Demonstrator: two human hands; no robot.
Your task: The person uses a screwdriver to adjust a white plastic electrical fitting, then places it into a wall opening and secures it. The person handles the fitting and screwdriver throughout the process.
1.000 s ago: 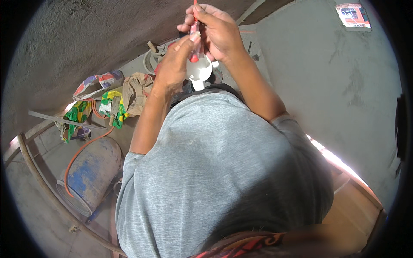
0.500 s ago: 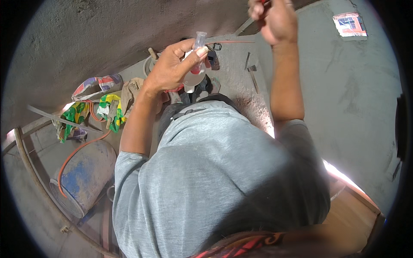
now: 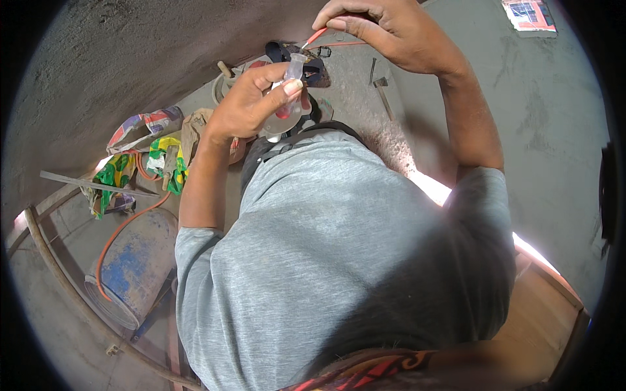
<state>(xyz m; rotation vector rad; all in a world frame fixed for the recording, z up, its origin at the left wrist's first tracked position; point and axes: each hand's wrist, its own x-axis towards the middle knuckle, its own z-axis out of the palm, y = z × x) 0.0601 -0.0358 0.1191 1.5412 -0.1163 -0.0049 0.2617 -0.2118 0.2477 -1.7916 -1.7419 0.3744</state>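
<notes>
White lamp socket (image 3: 285, 111) clamped in left hand (image 3: 244, 104) fingers above the grey shirt (image 3: 339, 260); right hand (image 3: 385, 32) pinches red wire (image 3: 316, 36) — far end cut off. Patterned cloths (image 3: 140, 159), blue drum (image 3: 130, 274) on floor left — socket's lower half hidden.

Clear plastic fitting (image 3: 292, 78), rough concrete floor (image 3: 521, 130)

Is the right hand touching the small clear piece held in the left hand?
Apart. The head view shows the right hand raised, pinching a red wire, clear of the clear piece.
</notes>
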